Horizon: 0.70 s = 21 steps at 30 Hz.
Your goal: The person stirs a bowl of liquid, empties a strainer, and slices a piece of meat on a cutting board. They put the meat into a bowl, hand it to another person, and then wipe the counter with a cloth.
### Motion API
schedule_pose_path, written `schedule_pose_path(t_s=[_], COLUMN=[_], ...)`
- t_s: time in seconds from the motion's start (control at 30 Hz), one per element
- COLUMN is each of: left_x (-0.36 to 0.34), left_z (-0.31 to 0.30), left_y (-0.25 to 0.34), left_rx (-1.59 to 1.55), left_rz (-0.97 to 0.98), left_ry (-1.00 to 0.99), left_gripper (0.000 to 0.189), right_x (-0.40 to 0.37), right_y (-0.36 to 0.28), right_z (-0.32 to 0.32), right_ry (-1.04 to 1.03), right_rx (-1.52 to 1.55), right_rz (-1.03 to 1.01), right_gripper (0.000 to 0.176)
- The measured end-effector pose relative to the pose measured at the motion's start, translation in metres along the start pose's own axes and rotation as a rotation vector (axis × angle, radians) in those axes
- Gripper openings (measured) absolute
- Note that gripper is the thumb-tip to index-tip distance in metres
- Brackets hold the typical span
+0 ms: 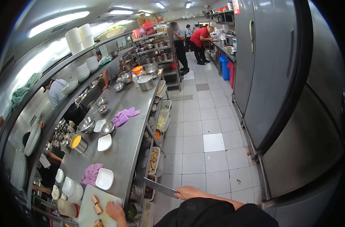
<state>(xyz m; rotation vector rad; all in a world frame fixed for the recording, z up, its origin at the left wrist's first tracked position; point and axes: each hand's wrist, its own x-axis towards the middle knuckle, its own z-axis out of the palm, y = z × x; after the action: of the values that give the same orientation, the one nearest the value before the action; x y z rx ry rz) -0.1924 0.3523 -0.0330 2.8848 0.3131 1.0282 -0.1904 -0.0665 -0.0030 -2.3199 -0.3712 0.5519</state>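
My left hand rests on the right side of a white cutting board, its fingers spread and holding nothing. Close to its fingertips lie several browned chunks of what looks like roast meat. In my right hand is the handle of a knife with a broad blade. The blade points left, out past the counter's edge over the shelf below. Beyond the board sit a square white dish and a crumpled purple cloth.
A steel counter runs ahead, bearing bowls, a pot of yellow liquid and another purple cloth. Food bins stick out beneath it. Tall steel fridges line the right. People stand up the aisle and behind the left shelves.
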Motion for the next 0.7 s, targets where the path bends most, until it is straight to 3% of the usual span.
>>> schedule_pose_path(t_s=[0.7], left_x=[0.0], left_z=[-0.007], left_y=[0.003], left_rx=[-0.03], left_rz=[-0.023], left_ry=[-0.022], left_gripper=[0.036], right_x=[-0.013], right_y=[0.0], right_z=[0.002], right_ry=[-0.026], right_rx=[0.03], right_rz=[0.042], right_gripper=[0.034])
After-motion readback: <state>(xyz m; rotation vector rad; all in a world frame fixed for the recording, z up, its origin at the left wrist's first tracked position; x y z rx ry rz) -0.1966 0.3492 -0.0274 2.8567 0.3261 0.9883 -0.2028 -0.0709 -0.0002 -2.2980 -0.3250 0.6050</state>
